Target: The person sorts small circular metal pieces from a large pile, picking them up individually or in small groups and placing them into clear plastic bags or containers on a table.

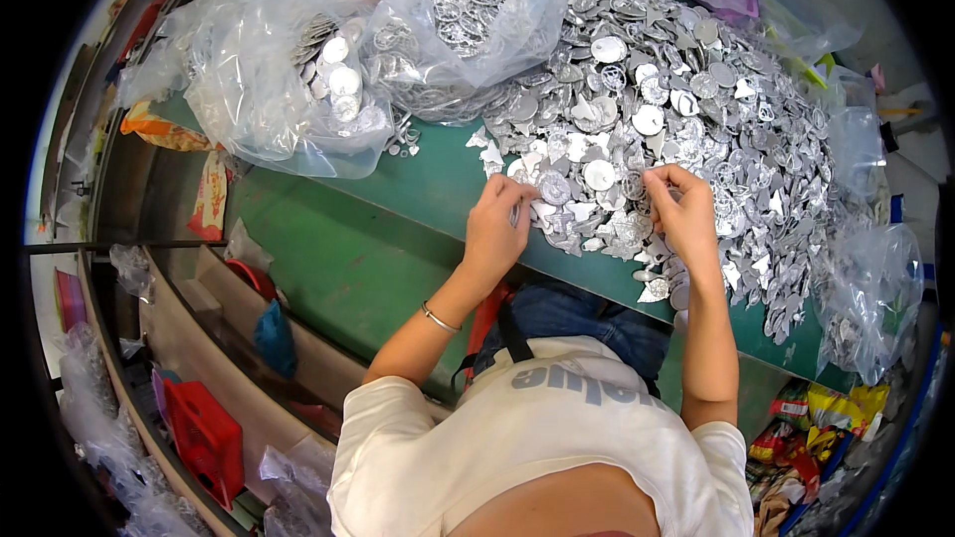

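Note:
A large heap of silver metal charms point(716, 129), made up of discs, stars, rings and other flat shapes, spreads over the green tabletop point(438, 154). At the heap's near left edge my left hand point(497, 224) is closed, with a bit of a silver metal piece point(514, 215) showing between its fingers. Its fingertips are beside a round patterned medallion point(553, 187). My right hand point(684, 214) is farther right over the heap, fingers curled and thumb against the index finger. Whatever it pinches is too small or hidden to name.
Clear plastic bags of silver discs point(343, 80) and ring-shaped pieces point(468, 20) stand at the back left. Another clear bag point(870, 308) lies at the right end. A red basket point(204, 443) sits at lower left; colourful packets point(831, 408) lie at lower right.

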A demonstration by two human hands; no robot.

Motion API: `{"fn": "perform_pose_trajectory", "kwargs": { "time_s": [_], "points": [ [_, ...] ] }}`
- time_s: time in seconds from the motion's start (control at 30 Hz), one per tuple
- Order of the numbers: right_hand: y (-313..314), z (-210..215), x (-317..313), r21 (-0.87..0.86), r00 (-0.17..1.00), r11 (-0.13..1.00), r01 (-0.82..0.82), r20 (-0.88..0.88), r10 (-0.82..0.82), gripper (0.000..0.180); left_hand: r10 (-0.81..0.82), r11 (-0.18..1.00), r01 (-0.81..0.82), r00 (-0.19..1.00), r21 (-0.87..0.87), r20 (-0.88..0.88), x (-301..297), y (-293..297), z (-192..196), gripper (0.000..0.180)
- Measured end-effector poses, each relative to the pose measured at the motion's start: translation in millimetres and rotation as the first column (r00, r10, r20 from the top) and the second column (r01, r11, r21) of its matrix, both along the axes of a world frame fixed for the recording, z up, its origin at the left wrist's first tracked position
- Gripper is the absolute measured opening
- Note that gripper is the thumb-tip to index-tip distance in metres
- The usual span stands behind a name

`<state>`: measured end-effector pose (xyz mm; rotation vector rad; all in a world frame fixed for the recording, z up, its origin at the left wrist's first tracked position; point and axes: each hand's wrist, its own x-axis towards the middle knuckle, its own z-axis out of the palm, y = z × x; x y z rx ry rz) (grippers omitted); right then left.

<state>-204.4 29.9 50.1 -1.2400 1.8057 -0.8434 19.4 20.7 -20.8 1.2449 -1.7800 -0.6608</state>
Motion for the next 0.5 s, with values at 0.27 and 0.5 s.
{"fn": "perform_pose_trajectory", "kwargs": {
  "time_s": [0.27, 0.5],
  "points": [
    [37.7, 14.9, -58.4, -0.005, 0.642, 0.988, 0.155, 0.761, -0.097, 0.02, -0.042, 0.999, 0.043, 0.998, 0.016, -0.036, -8.6, 3.4, 13.7, 0.007],
    [94.7, -8.1, -78.8, -0.126, 0.973, 0.968, 0.218, 0.11, -0.205, 0.015, -0.191, 0.98, 0.191, 0.982, -0.054, 0.006, -41.2, 16.4, 21.6, 0.008]
  ]
}}
